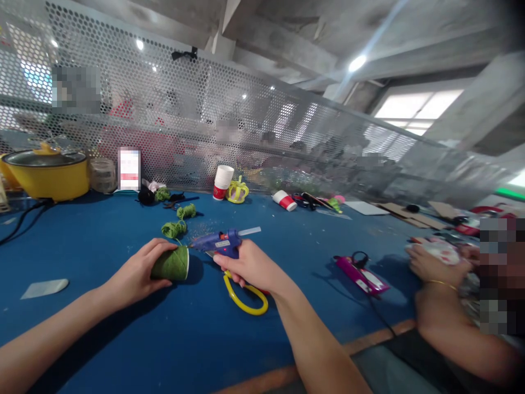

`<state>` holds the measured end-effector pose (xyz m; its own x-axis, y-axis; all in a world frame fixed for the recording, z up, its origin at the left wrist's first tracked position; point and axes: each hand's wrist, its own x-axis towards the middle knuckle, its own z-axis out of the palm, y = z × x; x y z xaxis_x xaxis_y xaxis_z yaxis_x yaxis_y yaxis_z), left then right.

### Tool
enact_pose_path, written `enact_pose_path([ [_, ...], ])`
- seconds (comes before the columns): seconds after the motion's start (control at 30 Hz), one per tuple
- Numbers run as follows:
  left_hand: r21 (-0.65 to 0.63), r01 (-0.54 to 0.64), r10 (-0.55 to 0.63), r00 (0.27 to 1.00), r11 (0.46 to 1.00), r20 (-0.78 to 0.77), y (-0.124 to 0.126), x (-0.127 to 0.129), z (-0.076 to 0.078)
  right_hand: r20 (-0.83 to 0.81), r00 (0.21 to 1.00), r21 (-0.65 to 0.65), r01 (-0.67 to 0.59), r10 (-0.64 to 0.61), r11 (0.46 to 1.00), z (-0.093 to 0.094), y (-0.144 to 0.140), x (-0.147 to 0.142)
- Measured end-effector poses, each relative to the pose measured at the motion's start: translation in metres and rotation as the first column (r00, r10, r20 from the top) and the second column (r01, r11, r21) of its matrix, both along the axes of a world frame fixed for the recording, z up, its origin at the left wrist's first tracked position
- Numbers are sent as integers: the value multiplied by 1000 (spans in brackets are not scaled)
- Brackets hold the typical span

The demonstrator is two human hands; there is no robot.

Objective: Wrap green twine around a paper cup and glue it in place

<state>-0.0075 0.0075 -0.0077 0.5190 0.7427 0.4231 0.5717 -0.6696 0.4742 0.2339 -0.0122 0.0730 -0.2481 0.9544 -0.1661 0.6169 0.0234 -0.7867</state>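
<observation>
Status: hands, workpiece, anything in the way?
Left hand: gripping white-rimmed green yarn-wrapped cylinder, sideways. Right hand: gripping blue plastic glue gun, nozzle close to the cylinder's rim. Possible snag: yellow loop handle, likely scissors, beneath right hand.

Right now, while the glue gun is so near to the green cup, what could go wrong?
The glue gun points at the green cup that the left hand grips; if it is hot, a slip might burn that hand.
Loose green yarn lies close to the gun's tip, so a strand could catch glue.
The yellow handle shows partly behind the right hand, which might knock it.
</observation>
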Motion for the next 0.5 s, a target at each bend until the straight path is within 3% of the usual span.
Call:
enact_pose_path([
  [0.5, 7, -21, 21, 1000, 1000, 14, 1, 1, -1, 22, 999, 36, 31, -31, 999, 2, -1, -2],
])
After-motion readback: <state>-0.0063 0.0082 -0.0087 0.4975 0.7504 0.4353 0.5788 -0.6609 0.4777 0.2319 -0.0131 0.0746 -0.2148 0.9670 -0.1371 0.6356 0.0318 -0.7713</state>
